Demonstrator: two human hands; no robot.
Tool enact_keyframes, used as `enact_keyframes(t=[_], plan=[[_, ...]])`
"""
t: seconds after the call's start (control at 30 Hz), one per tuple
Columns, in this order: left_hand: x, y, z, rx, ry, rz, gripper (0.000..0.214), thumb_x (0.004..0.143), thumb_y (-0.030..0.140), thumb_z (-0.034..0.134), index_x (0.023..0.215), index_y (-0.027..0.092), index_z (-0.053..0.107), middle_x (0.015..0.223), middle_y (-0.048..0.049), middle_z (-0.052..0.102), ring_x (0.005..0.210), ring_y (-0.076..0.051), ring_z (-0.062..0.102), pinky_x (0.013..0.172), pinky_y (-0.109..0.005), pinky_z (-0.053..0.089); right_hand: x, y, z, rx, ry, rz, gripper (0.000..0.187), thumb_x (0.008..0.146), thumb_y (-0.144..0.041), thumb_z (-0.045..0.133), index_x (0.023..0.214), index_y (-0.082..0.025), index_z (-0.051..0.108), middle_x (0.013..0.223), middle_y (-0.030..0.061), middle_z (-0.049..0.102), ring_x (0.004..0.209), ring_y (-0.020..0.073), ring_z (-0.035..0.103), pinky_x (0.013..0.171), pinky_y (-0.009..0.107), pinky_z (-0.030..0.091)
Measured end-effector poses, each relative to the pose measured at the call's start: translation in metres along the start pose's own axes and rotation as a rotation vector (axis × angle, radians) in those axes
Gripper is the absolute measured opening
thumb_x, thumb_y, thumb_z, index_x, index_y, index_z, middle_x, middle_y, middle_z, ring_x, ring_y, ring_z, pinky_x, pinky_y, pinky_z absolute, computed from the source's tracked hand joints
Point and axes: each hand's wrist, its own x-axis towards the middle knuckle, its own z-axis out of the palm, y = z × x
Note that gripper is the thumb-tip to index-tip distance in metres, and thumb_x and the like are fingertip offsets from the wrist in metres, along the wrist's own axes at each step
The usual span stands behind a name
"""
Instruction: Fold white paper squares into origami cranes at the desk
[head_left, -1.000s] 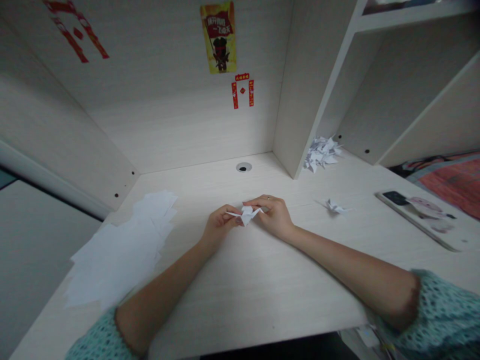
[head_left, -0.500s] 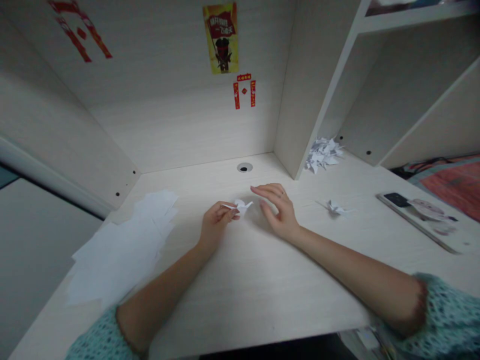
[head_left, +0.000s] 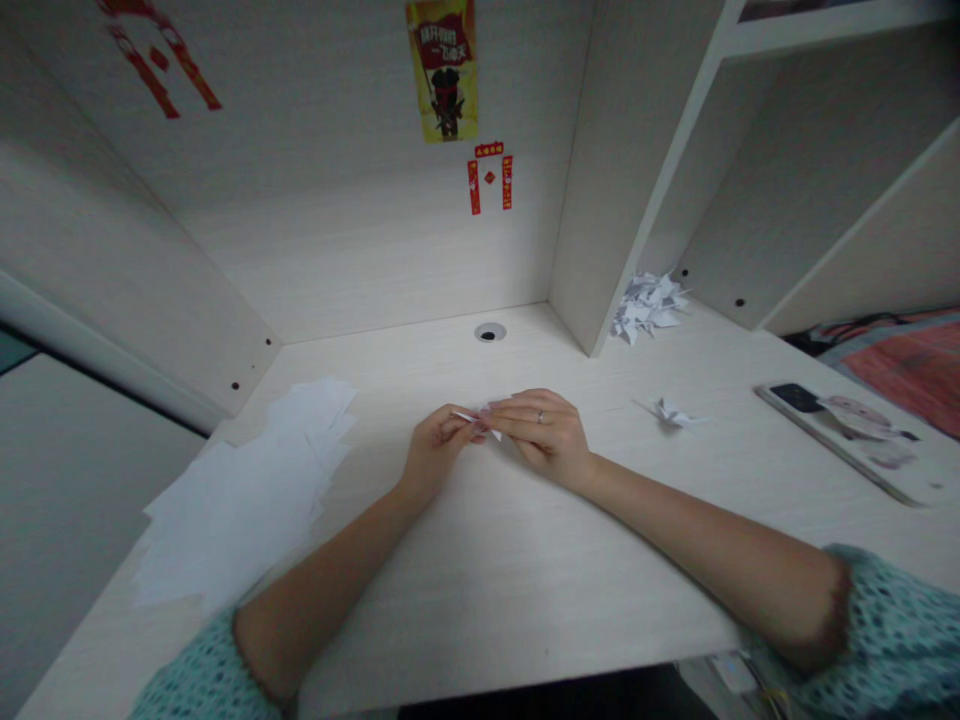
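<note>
A small white folded paper figure (head_left: 466, 416) sits at the middle of the pale wooden desk (head_left: 480, 590), mostly hidden between my two hands. My left hand (head_left: 436, 448) pinches its left tip with closed fingers. My right hand (head_left: 541, 432), with a ring on one finger, lies over the rest of the figure with its fingers pressed together on it. Only a thin white point of paper shows between the fingertips.
A loose spread of white paper sheets (head_left: 240, 490) lies at the left. A finished paper crane (head_left: 670, 412) sits to the right, and a heap of folded cranes (head_left: 645, 305) fills the shelf corner. A phone on a book (head_left: 844, 432) lies far right. A cable hole (head_left: 489, 332) is behind.
Half a second ago my right hand was lifted off and open beside the figure; now it has come back down over it and closed. My left hand kept its pinch.
</note>
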Motion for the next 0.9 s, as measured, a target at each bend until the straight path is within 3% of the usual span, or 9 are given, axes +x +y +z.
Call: enact_keyframes(t=[0.13, 0.27, 0.37, 0.43, 0.47, 0.57, 0.77, 0.9], plan=[[-0.001, 0.003, 0.001, -0.011, 0.021, -0.008, 0.021, 0.069, 0.034, 0.072, 0.078, 0.016, 0.064, 0.072, -0.0017, 0.069, 0.066, -0.014, 0.064, 0.071, -0.029, 0.052, 0.003, -0.003, 0.000, 0.032, -0.051, 0.105, 0.028, 0.087, -0.017, 0.051, 0.104, -0.031, 0.068, 0.102, 0.0008, 0.072, 0.109, 0.0191, 0.061, 0.093, 0.038, 0.044], [0.000, 0.005, 0.000, 0.030, 0.153, 0.009, 0.023, 0.069, 0.035, 0.071, 0.082, 0.017, 0.064, 0.073, -0.0021, 0.070, 0.065, -0.014, 0.065, 0.067, -0.027, 0.050, 0.008, -0.004, 0.002, 0.055, 0.071, 0.219, 0.036, 0.082, -0.026, 0.062, 0.118, -0.030, 0.061, 0.112, 0.0052, 0.067, 0.117, 0.0234, 0.052, 0.096, 0.043, 0.041], [0.001, 0.005, -0.001, 0.053, 0.240, 0.010, 0.024, 0.070, 0.035, 0.070, 0.083, 0.017, 0.063, 0.074, -0.0028, 0.071, 0.066, -0.015, 0.066, 0.065, -0.027, 0.049, 0.011, -0.006, 0.003, 0.144, 0.168, 0.416, 0.034, 0.082, -0.034, 0.061, 0.114, -0.023, 0.063, 0.105, 0.0093, 0.067, 0.093, 0.0218, 0.060, 0.081, 0.037, 0.047], [0.002, 0.004, -0.002, 0.064, 0.246, 0.002, 0.023, 0.070, 0.036, 0.070, 0.083, 0.017, 0.063, 0.074, -0.0029, 0.071, 0.066, -0.016, 0.066, 0.065, -0.027, 0.049, 0.012, -0.009, 0.004, 0.307, 0.089, 0.603, 0.028, 0.084, -0.040, 0.055, 0.091, -0.017, 0.070, 0.078, 0.0065, 0.068, 0.065, 0.0160, 0.057, 0.061, 0.029, 0.045], [0.002, 0.003, -0.002, 0.071, 0.234, 0.000, 0.023, 0.071, 0.035, 0.069, 0.083, 0.017, 0.064, 0.074, -0.0029, 0.071, 0.066, -0.016, 0.066, 0.066, -0.028, 0.049, 0.013, -0.010, 0.005, 0.407, 0.018, 0.690, 0.034, 0.084, -0.044, 0.053, 0.077, -0.016, 0.070, 0.064, 0.0041, 0.064, 0.054, 0.0130, 0.051, 0.052, 0.026, 0.040], [0.001, 0.002, -0.002, 0.086, 0.180, 0.009, 0.022, 0.071, 0.034, 0.069, 0.083, 0.016, 0.064, 0.075, -0.0032, 0.072, 0.068, -0.016, 0.066, 0.068, -0.028, 0.049, 0.016, -0.013, 0.007, 0.647, -0.130, 0.860, 0.046, 0.081, -0.052, 0.055, 0.057, -0.014, 0.065, 0.045, -0.0010, 0.052, 0.041, 0.0076, 0.038, 0.043, 0.023, 0.028], [-0.001, 0.002, -0.001, 0.102, 0.152, 0.013, 0.023, 0.070, 0.036, 0.070, 0.082, 0.016, 0.064, 0.074, -0.0036, 0.072, 0.068, -0.016, 0.066, 0.068, -0.029, 0.050, 0.018, -0.015, 0.009, 0.852, -0.144, 0.949, 0.037, 0.069, -0.049, 0.067, 0.061, -0.014, 0.065, 0.048, -0.0022, 0.055, 0.040, 0.0051, 0.037, 0.041, 0.020, 0.028], [-0.001, 0.001, 0.000, 0.081, 0.146, 0.007, 0.023, 0.070, 0.035, 0.071, 0.082, 0.017, 0.064, 0.076, -0.0033, 0.072, 0.068, -0.016, 0.066, 0.068, -0.028, 0.051, 0.015, -0.016, 0.013, 0.894, -0.081, 0.958, 0.035, 0.068, -0.048, 0.069, 0.059, -0.015, 0.062, 0.046, -0.0031, 0.054, 0.038, 0.0054, 0.039, 0.040, 0.020, 0.030]])
